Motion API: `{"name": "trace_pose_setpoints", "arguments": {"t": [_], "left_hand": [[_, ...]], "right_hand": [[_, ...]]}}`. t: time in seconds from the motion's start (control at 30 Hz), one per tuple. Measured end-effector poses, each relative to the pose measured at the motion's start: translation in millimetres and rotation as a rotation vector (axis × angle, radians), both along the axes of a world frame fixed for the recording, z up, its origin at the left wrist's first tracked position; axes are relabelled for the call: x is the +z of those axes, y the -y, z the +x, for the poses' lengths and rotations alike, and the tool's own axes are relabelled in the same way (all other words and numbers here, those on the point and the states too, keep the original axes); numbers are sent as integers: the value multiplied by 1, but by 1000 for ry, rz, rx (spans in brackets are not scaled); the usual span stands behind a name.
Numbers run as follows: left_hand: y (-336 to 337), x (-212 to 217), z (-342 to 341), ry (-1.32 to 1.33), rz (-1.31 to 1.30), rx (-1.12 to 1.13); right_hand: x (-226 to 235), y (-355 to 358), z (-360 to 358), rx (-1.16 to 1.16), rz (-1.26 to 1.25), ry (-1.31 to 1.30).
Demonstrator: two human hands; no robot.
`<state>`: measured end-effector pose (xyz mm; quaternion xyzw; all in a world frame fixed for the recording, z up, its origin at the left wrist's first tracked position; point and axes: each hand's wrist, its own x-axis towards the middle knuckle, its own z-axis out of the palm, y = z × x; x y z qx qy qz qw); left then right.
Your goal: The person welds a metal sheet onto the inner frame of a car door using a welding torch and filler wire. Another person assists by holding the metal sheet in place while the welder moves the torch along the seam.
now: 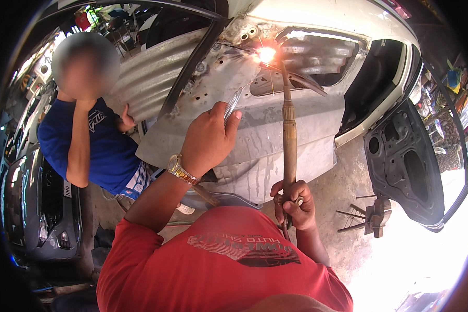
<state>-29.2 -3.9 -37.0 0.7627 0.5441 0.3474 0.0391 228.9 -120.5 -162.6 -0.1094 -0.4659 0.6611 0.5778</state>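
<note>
My right hand point(295, 204) grips the handle of a long brass gas torch point(288, 132). Its tip burns with a bright flame point(267, 54) against the upper edge of a bare grey car door panel point(275, 130). My left hand point(209, 139), with a gold watch on the wrist, holds a thin metal rod point(233, 104) that points up toward the flame. The panel stands tilted in front of me.
A person in a blue shirt point(91, 138) sits at the left and steadies the panel with a hand point(125, 120). A white car body point(348, 31) is behind. A black door shell point(405, 166) leans at the right. A dark car front point(36, 208) is at the left.
</note>
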Motion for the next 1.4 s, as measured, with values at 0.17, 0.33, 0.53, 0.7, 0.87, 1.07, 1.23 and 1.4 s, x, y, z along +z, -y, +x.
{"name": "trace_pose_setpoints", "arguments": {"t": [0.17, 0.33, 0.53, 0.7, 0.87, 1.07, 1.23, 1.4], "left_hand": [[0, 0, 0, 7, -6, -3], [0, 0, 0, 18, 7, -4], [1, 1, 0, 12, -8, 6], [1, 1, 1, 6, -4, -1], [1, 1, 0, 5, 1, 4], [2, 0, 0, -1, -8, 16], [1, 1, -1, -5, -25, 10], [3, 3, -1, 2, -15, 13]], "right_hand": [[-5, -3, 1, -4, 25, 25], [-5, -2, 1, 3, 13, 16], [-3, -1, 0, -14, 11, 23], [-2, -1, 1, -4, 1, 9], [0, 0, 0, 1, 2, 5], [-3, -2, 1, -8, 3, 17], [1, 1, -1, 0, -13, -10], [3, 0, -1, -4, -7, -4]]}}
